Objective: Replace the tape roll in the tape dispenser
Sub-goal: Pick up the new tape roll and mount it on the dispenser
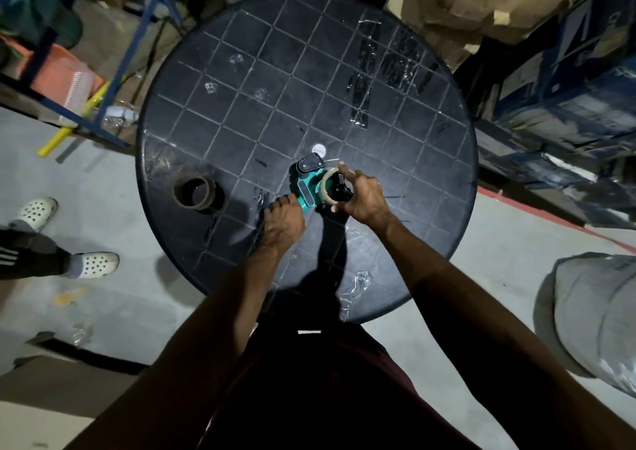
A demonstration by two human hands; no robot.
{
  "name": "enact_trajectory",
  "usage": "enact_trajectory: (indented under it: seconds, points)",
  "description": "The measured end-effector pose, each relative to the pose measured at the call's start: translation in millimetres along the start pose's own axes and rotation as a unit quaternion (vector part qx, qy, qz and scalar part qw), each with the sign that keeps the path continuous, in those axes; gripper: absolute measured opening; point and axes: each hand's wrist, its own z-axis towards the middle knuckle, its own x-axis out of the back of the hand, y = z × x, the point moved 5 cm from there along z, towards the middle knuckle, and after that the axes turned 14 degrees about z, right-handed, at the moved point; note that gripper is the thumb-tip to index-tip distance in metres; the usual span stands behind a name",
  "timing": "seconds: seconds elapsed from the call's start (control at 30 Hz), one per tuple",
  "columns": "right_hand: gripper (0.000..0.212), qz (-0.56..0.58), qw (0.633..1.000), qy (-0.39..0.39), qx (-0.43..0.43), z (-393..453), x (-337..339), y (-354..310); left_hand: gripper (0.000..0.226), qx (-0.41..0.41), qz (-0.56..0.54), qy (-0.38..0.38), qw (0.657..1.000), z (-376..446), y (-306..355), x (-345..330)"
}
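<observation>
Teal dispenser (307, 191) gripped by both hands — round roll (328, 188) mounted.

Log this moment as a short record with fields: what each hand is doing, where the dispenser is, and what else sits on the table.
left hand: grips the handle end of the tape dispenser
right hand: holds the tape roll at the dispenser
dispenser: teal, on the round dark table, near edge
empty core: brown, lying left of the dispenser, apart from it
table surface: strips of clear tape stuck at far right
</observation>
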Motion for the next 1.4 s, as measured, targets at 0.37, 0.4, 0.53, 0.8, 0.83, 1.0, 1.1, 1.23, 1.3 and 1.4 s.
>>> enact_trajectory:
  seconds: [0.37, 0.4, 0.53, 0.8, 0.83, 1.0, 1.1, 1.23, 1.3, 1.4]
  points:
    - [0.100, 0.045, 0.999, -0.021, -0.017, 0.0, 0.8, 5.9, 0.035, -0.038, 0.060, 0.006, 0.997, -1.7, -3.1, -4.4]
    - [0.101, 0.043, 0.999, -0.014, -0.019, -2.2, 0.1, 6.4, 0.033, -0.038, 0.066, 0.001, 0.997, -1.5, -2.4, -3.5]
    - [0.106, -0.051, 0.999, -0.019, -0.006, -6.4, -2.6, -2.7, 0.023, -0.052, 0.089, 0.007, 0.995, -2.6, -0.2, -1.4]
    - [0.097, -0.229, 0.958, -0.118, 0.122, -1.8, 3.2, -25.3, 0.027, -0.051, 0.092, -0.015, 0.994, 0.3, 0.1, -0.7]
    - [0.098, -0.230, 0.959, -0.117, 0.119, -1.8, 2.0, -26.1, 0.028, -0.053, 0.102, -0.010, 0.993, 1.1, -0.4, -1.0]
    - [0.105, -0.219, 0.969, -0.076, 0.082, -3.3, -1.2, -25.2, 0.031, -0.041, 0.096, -0.047, 0.993, 2.6, 0.9, -3.2]
    - [0.102, -0.207, 0.975, -0.055, 0.054, -7.5, -0.2, -31.6, 0.032, -0.041, 0.092, -0.047, 0.994, 2.9, 1.1, -0.7]
    - [0.094, -0.210, 0.977, -0.024, 0.025, -10.4, -1.2, -38.0, 0.030, -0.040, 0.090, -0.049, 0.994, 1.7, 2.3, 1.8]
    - [0.091, -0.195, 0.981, -0.021, 0.009, -11.1, 0.6, -39.5, 0.030, -0.037, 0.088, -0.042, 0.995, 2.4, 2.0, 3.6]
    - [0.077, -0.215, 0.975, -0.045, 0.030, -12.0, 6.0, -46.0, 0.031, -0.033, 0.078, -0.041, 0.996, 2.2, 1.6, -0.1]
